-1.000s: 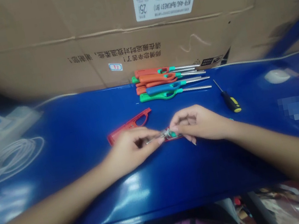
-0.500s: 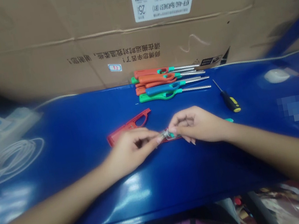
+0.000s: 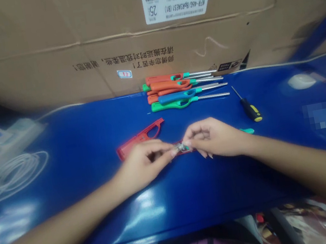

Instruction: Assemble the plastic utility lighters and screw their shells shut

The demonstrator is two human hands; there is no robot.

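My left hand (image 3: pixel 147 158) pinches a small pale, metallic-looking part (image 3: pixel 179 148) between thumb and fingertips. From the other side, the bent fingers of my right hand (image 3: pixel 210 137) close on the same spot; what exactly they grip is mostly hidden. Beneath the fingertips lies a red lighter shell half (image 3: pixel 181 152), largely covered by both hands. The other red shell half (image 3: pixel 143 138), with its trigger loop, rests on the table behind my left hand. A turquoise piece (image 3: pixel 248 131) shows past my right wrist.
Several long-nosed lighters (image 3: pixel 174 95) lie stacked at the back against a cardboard box (image 3: pixel 49 83). A black and yellow screwdriver (image 3: pixel 251 110) is on the right, with a white rounded object (image 3: pixel 301 81) beyond. A coiled white cable (image 3: pixel 17 173) and power strip (image 3: pixel 17 137) lie left.
My right hand has shifted very slightly, with its fingertips a little closer to my left. The turquoise piece by my right wrist shows a little more. Otherwise things stay put.
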